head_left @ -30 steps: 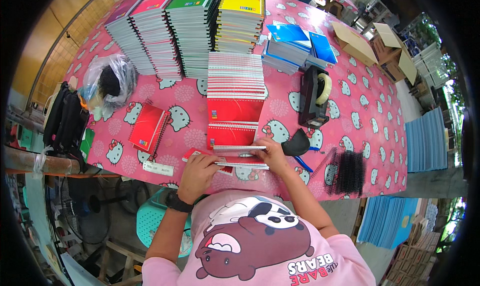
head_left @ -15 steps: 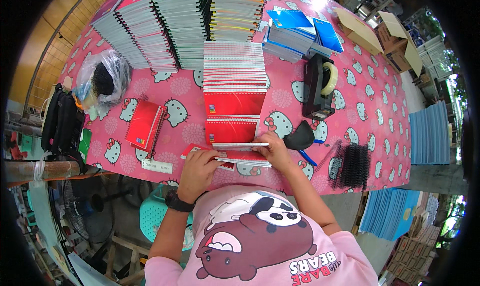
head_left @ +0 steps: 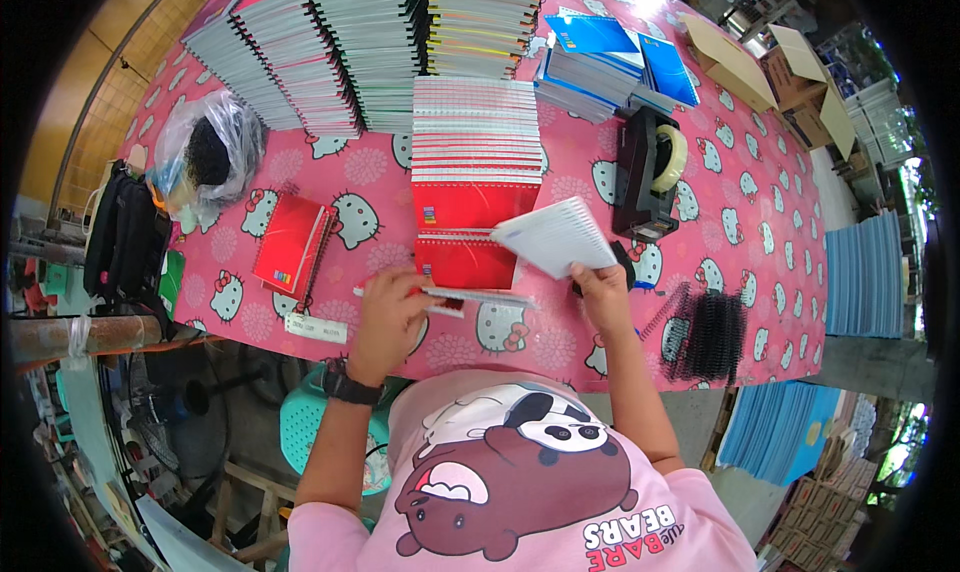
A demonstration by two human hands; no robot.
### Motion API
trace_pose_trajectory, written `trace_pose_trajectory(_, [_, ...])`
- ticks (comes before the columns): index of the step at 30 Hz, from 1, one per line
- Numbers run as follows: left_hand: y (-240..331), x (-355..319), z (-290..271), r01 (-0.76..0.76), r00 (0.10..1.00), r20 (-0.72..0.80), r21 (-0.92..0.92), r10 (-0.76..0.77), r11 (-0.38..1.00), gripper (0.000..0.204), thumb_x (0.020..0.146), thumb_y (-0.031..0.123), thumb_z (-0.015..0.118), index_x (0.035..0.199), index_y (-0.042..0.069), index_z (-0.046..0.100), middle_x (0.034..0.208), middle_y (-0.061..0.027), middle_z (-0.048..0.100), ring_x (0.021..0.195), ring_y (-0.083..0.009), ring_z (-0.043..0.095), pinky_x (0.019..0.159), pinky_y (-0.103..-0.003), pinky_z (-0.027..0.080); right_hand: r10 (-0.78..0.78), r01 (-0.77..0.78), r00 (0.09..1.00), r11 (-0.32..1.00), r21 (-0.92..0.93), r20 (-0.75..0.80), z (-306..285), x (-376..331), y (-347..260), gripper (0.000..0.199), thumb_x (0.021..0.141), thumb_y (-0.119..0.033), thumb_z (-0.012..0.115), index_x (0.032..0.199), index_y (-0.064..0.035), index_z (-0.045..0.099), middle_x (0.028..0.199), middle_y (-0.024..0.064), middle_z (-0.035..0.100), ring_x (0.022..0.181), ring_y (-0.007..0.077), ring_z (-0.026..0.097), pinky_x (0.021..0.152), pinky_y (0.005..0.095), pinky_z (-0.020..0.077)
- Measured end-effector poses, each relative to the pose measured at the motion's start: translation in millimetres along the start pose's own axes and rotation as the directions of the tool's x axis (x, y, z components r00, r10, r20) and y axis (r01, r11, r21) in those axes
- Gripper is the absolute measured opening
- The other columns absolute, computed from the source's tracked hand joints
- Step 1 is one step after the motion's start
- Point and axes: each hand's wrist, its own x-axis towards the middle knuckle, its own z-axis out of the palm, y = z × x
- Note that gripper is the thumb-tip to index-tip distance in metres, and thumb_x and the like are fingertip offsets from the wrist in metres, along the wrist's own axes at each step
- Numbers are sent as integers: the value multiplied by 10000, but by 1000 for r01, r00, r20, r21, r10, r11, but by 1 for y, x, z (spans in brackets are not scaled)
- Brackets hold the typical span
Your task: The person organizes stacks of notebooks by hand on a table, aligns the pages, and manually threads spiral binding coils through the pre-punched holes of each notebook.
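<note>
My right hand (head_left: 603,297) pinches the near edge of a block of white punched pages (head_left: 556,234), tilted above the right side of the red notebooks. My left hand (head_left: 388,312) has its fingers curled round a thin red-and-white notebook (head_left: 480,297), seen nearly edge-on by the table's near side. Just beyond it, overlapping red covers (head_left: 465,260) and punched page blocks (head_left: 475,122) lie in a long fanned row. On the left rests a red spiral notebook (head_left: 288,240). Black spiral binding coils (head_left: 708,334) lie in a bunch at the right.
Tall stacks of bound notebooks (head_left: 385,57) stand at the back left, with blue notebooks (head_left: 590,72) to their right. A black tape dispenser (head_left: 645,177) stands right of the row. A plastic bag (head_left: 235,137) and a white label strip (head_left: 315,328) are on the left.
My right hand has moved right and away from the left hand, lifting and tilting the page block. My left hand has stayed low with the thin red-and-white notebook.
</note>
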Motion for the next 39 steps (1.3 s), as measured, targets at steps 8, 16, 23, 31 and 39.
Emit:
trace_pose_trajectory(8, [-16, 36, -6, 30, 999, 24, -10, -29, 1000, 219, 674, -9, 616, 855, 94, 685, 927, -77, 575, 1131, -321, 466, 907, -433, 380, -39, 41, 999, 979, 198, -14, 4, 9, 17, 292, 858, -73, 603, 1139, 5, 575, 1107, 75, 615, 1016, 158, 559, 908, 301, 421])
trace_pose_trajectory(16, [-14, 38, -5, -26, 999, 28, 34, 25, 999, 205, 671, -6, 630, 848, 82, 683, 906, -81, 565, 1087, -319, 490, 890, -416, 394, -11, 22, 1000, 898, 439, -27, 4, 10, 13, 298, 881, -65, 565, 1172, -10, 527, 1145, 96, 590, 1036, 211, 565, 907, 386, 445])
trace_pose_trajectory(23, [-20, 51, -6, -26, 998, 52, -25, 27, 999, 172, 689, 17, 642, 847, 80, 664, 867, -80, 545, 916, -281, 519, 795, -405, 404, -11, 37, 999, 825, 564, -49, 14, 6, 14, 293, 883, -70, 563, 1171, -35, 525, 1169, 87, 578, 1047, 209, 564, 892, 378, 457])
trace_pose_trajectory(31, [-19, 26, -12, -67, 996, 52, 21, 65, 998, 201, 693, 12, 634, 879, 79, 667, 968, -61, 600, 950, -256, 549, 819, -391, 387, -31, 85, 992, 872, 483, -120, 10, 4, 15, 253, 865, -72, 599, 1114, -37, 576, 1070, 71, 629, 972, 167, 592, 844, 331, 470])
trace_pose_trajectory(39, [-7, -11, -12, -130, 985, 116, -3, 129, 992, 204, 687, 17, 624, 871, 102, 649, 993, -45, 609, 1001, -215, 558, 795, -384, 364, -53, 47, 998, 991, -123, -43, 14, 5, -14, 185, 854, -64, 609, 1028, -7, 637, 953, 16, 626, 805, 90, 542, 727, 234, 425])
